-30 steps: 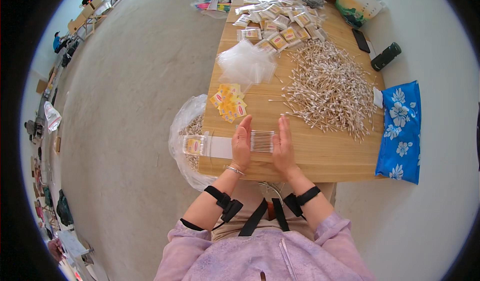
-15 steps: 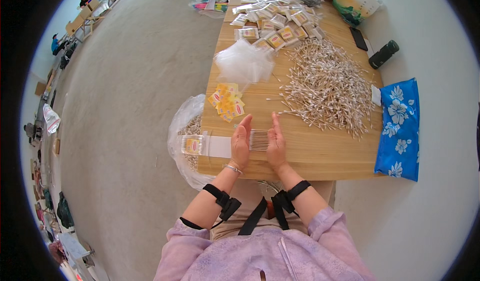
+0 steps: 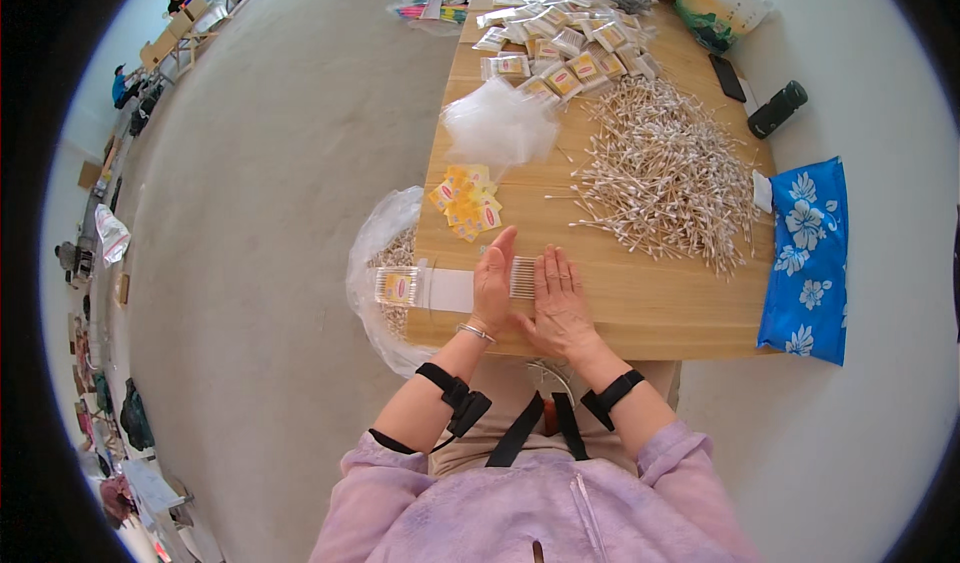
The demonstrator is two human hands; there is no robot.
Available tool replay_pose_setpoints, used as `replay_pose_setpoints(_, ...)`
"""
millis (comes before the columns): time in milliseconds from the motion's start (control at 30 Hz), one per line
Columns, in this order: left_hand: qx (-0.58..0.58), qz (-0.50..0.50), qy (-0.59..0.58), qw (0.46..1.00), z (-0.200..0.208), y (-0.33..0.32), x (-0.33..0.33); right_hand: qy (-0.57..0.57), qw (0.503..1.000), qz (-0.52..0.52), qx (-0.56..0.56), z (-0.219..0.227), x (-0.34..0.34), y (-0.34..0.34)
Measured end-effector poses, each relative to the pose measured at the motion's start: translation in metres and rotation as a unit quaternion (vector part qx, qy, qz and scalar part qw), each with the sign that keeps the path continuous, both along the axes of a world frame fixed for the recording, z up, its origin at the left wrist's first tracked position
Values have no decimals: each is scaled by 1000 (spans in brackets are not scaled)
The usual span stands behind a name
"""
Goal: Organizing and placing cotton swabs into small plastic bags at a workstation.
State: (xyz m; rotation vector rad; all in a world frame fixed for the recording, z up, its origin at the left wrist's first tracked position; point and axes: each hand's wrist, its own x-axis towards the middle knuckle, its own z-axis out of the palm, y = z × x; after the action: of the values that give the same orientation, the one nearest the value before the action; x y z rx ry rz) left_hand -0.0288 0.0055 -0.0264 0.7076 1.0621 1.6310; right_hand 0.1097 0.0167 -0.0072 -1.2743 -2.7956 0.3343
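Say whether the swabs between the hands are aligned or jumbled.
Aligned: the swabs lie parallel, side by side, between left hand and right hand.

Taking bearings from the view's centre, yellow cards (image 3: 466, 203) at twelve o'clock are showing red oval emblems (image 3: 492, 217); clear packets (image 3: 562, 81) at one o'clock and a filled packet (image 3: 384, 285) between eight and nine are bearing yellow labels (image 3: 402, 286). Their lettering is appearing too small for reading.
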Motion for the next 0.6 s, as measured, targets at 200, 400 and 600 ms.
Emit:
replay_pose_setpoints(200, -106, -20, 183, 977, 11, -24, -10, 30, 999, 2, -12, 5, 0, -4)
replay_pose_setpoints(400, 28, -82, 697, 711, 26, -79, -21, 23, 1000, 1, 11, -3, 1, -2)
replay_pose_setpoints(600, 3, -109, 720, 685, 28, -80, -12, 20, 1000, 12, 12, -3, -1, -3)
